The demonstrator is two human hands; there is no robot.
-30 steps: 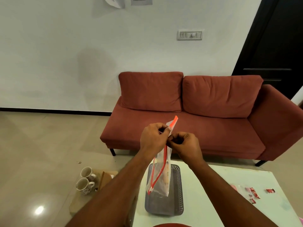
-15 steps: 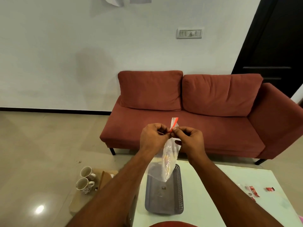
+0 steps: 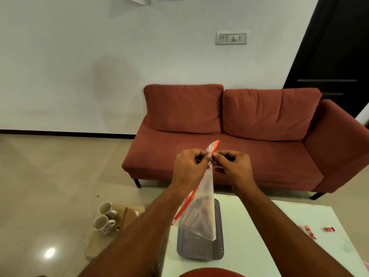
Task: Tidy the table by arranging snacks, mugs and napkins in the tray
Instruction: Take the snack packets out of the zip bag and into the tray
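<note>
I hold a clear plastic zip bag (image 3: pixel 201 210) with a red seal strip up in the air over the table. My left hand (image 3: pixel 189 166) and my right hand (image 3: pixel 232 166) both pinch its top edge, fingertips almost touching. Small snack packets show through the lower part of the bag. Under it a dark grey perforated tray (image 3: pixel 218 236) lies on the white table (image 3: pixel 259 236). Two red snack wrappers (image 3: pixel 308 230) lie at the table's right side. Two patterned white mugs (image 3: pixel 104 218) stand on a low brown surface left of the table.
A rust-red sofa (image 3: pixel 229 136) stands against the wall behind the table. A dark door (image 3: pixel 335 56) is at the right. Beige tiled floor spreads to the left. A red rounded object (image 3: pixel 209 273) shows at the bottom edge.
The bag swung and its lower part now hangs over the tray again, with the red strip running down the left side. Both hands stayed pinched at the top.
</note>
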